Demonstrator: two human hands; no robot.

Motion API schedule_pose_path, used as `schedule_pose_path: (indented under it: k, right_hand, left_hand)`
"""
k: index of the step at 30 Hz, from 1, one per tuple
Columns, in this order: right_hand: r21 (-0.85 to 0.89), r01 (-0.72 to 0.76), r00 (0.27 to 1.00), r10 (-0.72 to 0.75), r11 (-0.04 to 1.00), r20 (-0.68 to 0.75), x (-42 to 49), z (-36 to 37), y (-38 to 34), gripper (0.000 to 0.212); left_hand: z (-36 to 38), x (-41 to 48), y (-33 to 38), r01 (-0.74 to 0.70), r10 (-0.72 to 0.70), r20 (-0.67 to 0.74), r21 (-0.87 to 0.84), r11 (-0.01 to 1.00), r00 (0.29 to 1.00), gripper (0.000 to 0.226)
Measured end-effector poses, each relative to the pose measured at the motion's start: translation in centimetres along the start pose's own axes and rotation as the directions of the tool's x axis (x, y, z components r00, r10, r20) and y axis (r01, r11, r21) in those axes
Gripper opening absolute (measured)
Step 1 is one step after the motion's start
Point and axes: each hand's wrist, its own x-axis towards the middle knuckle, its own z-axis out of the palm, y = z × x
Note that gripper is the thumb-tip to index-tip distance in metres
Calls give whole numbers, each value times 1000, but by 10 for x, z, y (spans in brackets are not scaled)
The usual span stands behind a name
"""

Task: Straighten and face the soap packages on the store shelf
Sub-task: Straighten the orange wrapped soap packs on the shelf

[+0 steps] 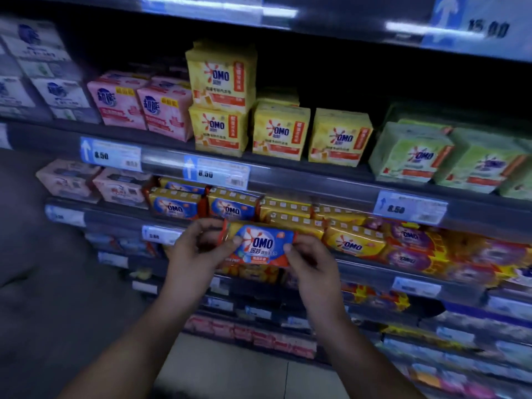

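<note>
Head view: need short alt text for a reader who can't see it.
The left hand and right hand pinch a blue-and-orange OMO soap package by its ends, label toward the camera, in front of a row of matching packages. Yellow OMO packs and pink packs sit on the shelf above, its rail carrying 8.50 price tags.

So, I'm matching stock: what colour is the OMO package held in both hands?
The OMO package is blue-fronted with red-orange ends, seen in the head view.
</note>
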Motion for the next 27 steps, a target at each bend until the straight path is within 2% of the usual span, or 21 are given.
schedule_pose_path:
  k: [3,5,7,11,13,18,22,27]
  right_hand:
    - [208,-171,985,166,963,41,-1,-16,-4,9]
    - [293,-241,970,227,925,83,-1,-27,-5,9]
    - [283,-259,965,237,923,112,0,-36,-6,10]
    - [260,-256,967,243,931,81,1,-50,-10,11]
    - [258,-252,967,249,933,43,3,-59,-14,12]
    - [183,-187,982,185,965,26,9,-77,-24,13]
    - [149,-222,974,211,964,82,14,-82,-28,12]
    - [232,-263,964,246,936,100,23,-84,-33,18]
  left_hand:
    - [11,-11,1,116,-115,15,-134,984,993,34]
    - [20,-18,3,160,-166,-17,-192,968,986,20]
    - [27,-24,2,152,-164,-51,-188,970,985,3]
    - [40,-32,1,152,-160,-61,-121,981,985,13]
    - [44,-31,2,147,-149,-45,-32,989,988,19]
    - [47,-21,10,-12,19,-29,225,974,999,20]
    - [54,-11,17,75,-74,-18,127,989,997,23]
    - [60,-3,20,151,-153,30,50,987,988,17]
